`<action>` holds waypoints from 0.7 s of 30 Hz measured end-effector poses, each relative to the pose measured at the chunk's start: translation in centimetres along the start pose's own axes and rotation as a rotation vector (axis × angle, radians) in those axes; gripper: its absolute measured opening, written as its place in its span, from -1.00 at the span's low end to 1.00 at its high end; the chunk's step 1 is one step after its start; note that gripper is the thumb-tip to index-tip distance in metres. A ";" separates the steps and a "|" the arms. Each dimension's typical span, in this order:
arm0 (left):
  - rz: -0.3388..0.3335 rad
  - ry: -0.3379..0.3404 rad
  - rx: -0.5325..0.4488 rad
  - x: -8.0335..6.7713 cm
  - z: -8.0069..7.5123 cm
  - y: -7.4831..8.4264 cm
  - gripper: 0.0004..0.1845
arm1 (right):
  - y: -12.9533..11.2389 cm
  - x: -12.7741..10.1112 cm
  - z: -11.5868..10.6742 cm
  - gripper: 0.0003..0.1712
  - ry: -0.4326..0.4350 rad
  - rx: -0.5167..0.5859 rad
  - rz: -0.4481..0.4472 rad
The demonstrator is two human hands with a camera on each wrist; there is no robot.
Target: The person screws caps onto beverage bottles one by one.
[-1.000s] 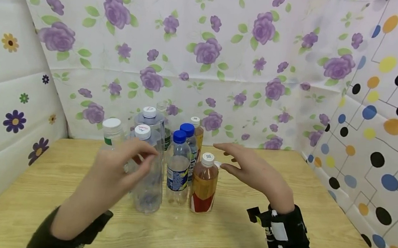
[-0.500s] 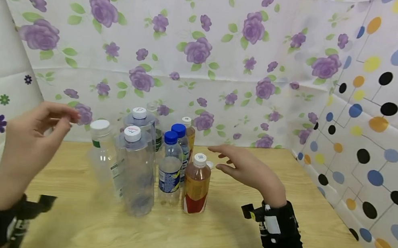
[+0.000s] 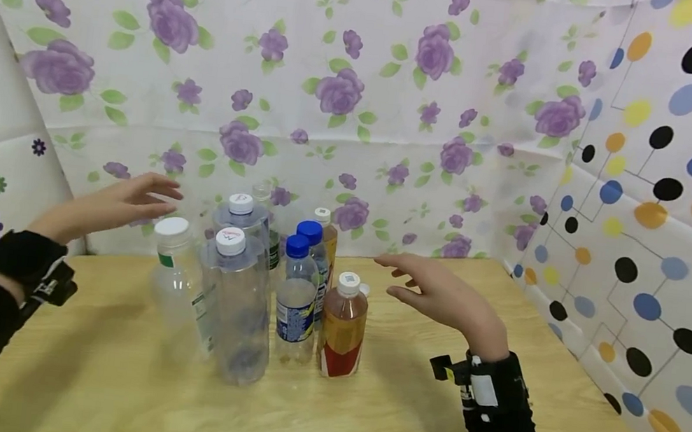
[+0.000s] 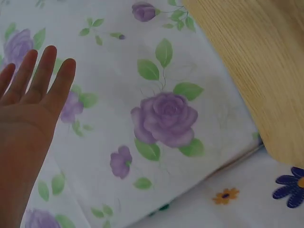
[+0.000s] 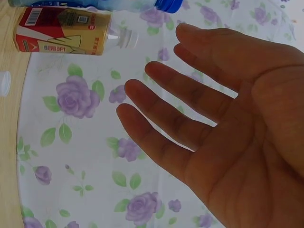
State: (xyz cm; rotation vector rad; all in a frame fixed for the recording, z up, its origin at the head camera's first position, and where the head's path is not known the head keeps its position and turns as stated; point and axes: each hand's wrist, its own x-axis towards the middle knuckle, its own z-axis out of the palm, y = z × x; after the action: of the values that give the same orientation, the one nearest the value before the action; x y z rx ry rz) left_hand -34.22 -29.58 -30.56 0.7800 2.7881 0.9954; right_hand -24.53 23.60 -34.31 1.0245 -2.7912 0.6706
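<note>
My left hand (image 3: 113,205) hovers left of the bottles with fingers extended, near a cloudy white-capped bottle (image 3: 171,264) but apart from it. In the left wrist view its palm and spread fingers (image 4: 59,85) hold nothing. My right hand (image 3: 438,300) hangs in the air right of the group, fingers relaxed and gripping nothing. Closest to it stands an amber bottle (image 3: 343,332) with a gold and red label and white cap. Two blue-capped bottles (image 3: 295,316) stand beside that one. Large clear bottles (image 3: 240,317) with white caps rise left of them.
Behind stand another amber bottle (image 3: 327,228) and a clear bottle (image 3: 262,194), both partly hidden. A small loose white cap (image 5: 4,83) lies on the wooden table (image 3: 402,405). Flowered cloth (image 3: 386,136) hangs at the back; a dotted cloth (image 3: 638,204) borders the right.
My left hand has moved left, away from in front of the bottles, and its loosely bent fingers have straightened. The head view has shifted slightly. My right hand stays nearly still.
</note>
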 end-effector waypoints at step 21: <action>0.108 -0.330 0.031 9.4 2.0 4.2 -0.34 | 0.7 -0.5 -0.5 -0.41 -0.009 -0.008 0.046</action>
State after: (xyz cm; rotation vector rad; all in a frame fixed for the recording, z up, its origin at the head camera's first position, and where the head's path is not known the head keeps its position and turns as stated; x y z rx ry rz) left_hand -40.08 -21.06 -28.68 1.0060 2.5064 0.7580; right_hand -24.56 24.61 -34.20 0.9672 -2.8306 0.6613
